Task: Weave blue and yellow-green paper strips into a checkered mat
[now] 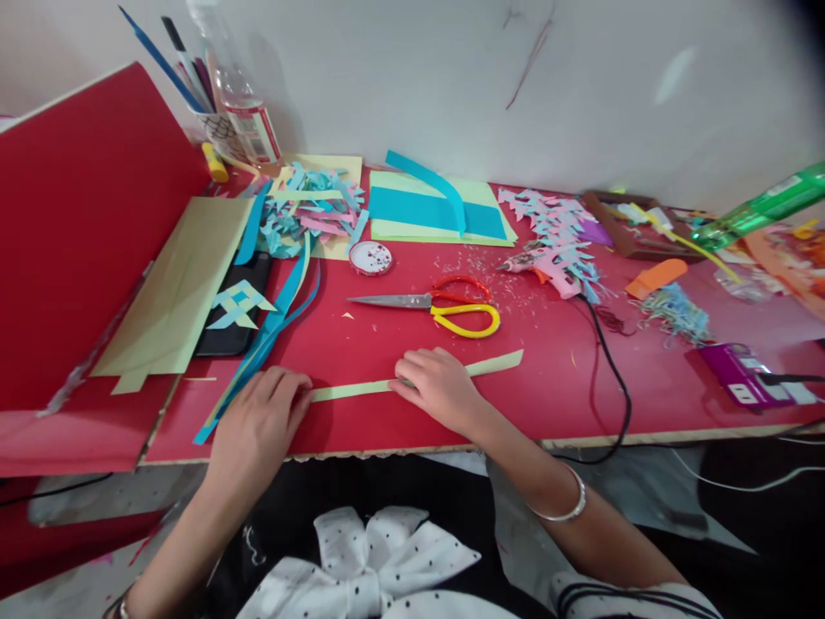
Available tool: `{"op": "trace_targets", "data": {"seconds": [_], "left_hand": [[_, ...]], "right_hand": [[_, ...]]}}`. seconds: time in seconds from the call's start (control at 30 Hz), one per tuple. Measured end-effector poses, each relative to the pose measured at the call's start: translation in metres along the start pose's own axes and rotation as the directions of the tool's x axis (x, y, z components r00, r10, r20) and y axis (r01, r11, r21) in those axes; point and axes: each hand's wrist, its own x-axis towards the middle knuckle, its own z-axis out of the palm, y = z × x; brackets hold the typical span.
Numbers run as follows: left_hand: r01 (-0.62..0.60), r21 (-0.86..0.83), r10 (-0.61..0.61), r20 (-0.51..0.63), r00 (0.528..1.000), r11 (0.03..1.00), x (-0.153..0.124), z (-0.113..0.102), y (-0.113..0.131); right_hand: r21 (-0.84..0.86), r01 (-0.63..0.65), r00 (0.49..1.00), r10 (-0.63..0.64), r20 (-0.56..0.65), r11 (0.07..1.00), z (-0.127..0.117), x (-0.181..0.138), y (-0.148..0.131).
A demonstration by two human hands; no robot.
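Note:
A pale yellow-green paper strip (pixel 351 390) lies across the front of the red table. My left hand (pixel 261 417) pinches its left end, fingers closed and curled. Farther along the same strip, my right hand (pixel 438 387) grips it with bent fingers, and the free end sticks out to the right. Scissors (pixel 461 307) with one red and one yellow handle rest just beyond my right hand. Beside my left hand runs a bundle of blue and yellow paper strips (pixel 274 327). A woven blue and yellow paper piece (pixel 238 305) sits on a black phone (pixel 225 344).
Behind are a heap of paper scraps (pixel 315 206), stacked paper sheets (pixel 438 206) and a white lid (pixel 369 257). A pink glue gun (pixel 547 266) trails a black cord (pixel 612 370) over the front edge. A red board (pixel 90 241) stands left; a green bottle (pixel 766 206) is right.

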Motion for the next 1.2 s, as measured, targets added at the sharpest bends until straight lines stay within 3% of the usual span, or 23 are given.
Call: {"op": "trace_targets", "data": {"seconds": [0.1, 0.2, 0.27, 0.5, 0.87, 1.2], "left_hand": [[-0.137, 0.14, 0.146, -0.057, 0.988, 0.981, -0.001, 0.002, 0.016], [-0.351, 0.124, 0.35, 0.029, 0.936, 0.928, -0.003, 0.007, 0.036], [-0.387, 0.097, 0.383, 0.062, 0.922, 0.917, -0.005, 0.012, 0.046], [-0.362, 0.086, 0.356, 0.071, 0.932, 0.928, -0.007, 0.019, 0.053], [-0.329, -0.006, 0.327, 0.114, 0.938, 0.944, -0.005, 0.01, 0.052], [-0.212, 0.148, 0.189, 0.158, 0.969, 0.966, -0.004, 0.013, 0.08]], "right_hand": [[-0.005, 0.005, 1.0, -0.005, 0.003, 1.0, 0.0, 0.0, 0.0], [-0.011, 0.009, 1.0, -0.009, -0.007, 1.0, 0.001, -0.001, 0.0], [-0.015, 0.008, 1.0, -0.008, -0.01, 1.0, 0.001, -0.001, 0.0], [-0.017, 0.0, 1.0, 0.0, -0.018, 1.0, 0.002, 0.0, 0.0], [0.057, 0.02, 0.996, -0.015, -0.094, 0.998, 0.0, -0.011, 0.013], [0.114, -0.085, 0.989, 0.097, -0.11, 0.99, -0.004, -0.039, 0.037]]}}
